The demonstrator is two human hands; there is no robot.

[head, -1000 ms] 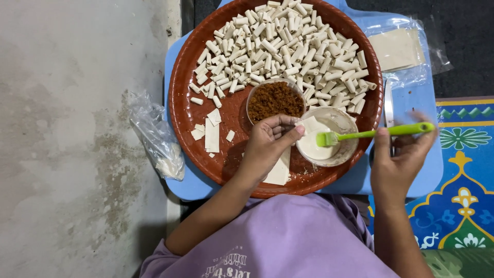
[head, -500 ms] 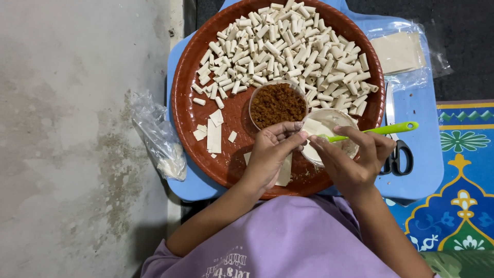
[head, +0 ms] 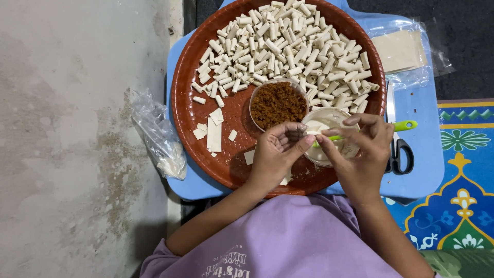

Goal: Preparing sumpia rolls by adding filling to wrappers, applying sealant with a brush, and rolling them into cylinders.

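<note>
A small pale piece of pastry wrapper [head: 310,135] is pinched between the fingertips of the left hand [head: 275,157] and the right hand [head: 360,149], both grips being closed on it just above the near rim of a small clear bowl of whitish paste [head: 329,121]. A brush with a bright green plastic handle [head: 404,125] is also kept under the right hand's fingers, its handle pointing out to the right; its bristle end is hidden by the fingers. Just left of the paste bowl, touching it, a small round bowl of brown crumbly filling [head: 278,104] is seen. Both bowls are set on a large round reddish-brown tray [head: 188,103], whose far half is heaped with many short rolled pastry tubes [head: 288,46], while a few flat cut wrapper strips [head: 213,133] are laid on its left side. The tray is carried by a low light-blue worktop [head: 422,108], on which black-handled scissors [head: 399,152] and a clear bag of square wrapper sheets [head: 401,51] are placed at the right. A crumpled clear plastic bag [head: 157,136] is found by the worktop's left edge, on the grey concrete floor [head: 67,128].
</note>
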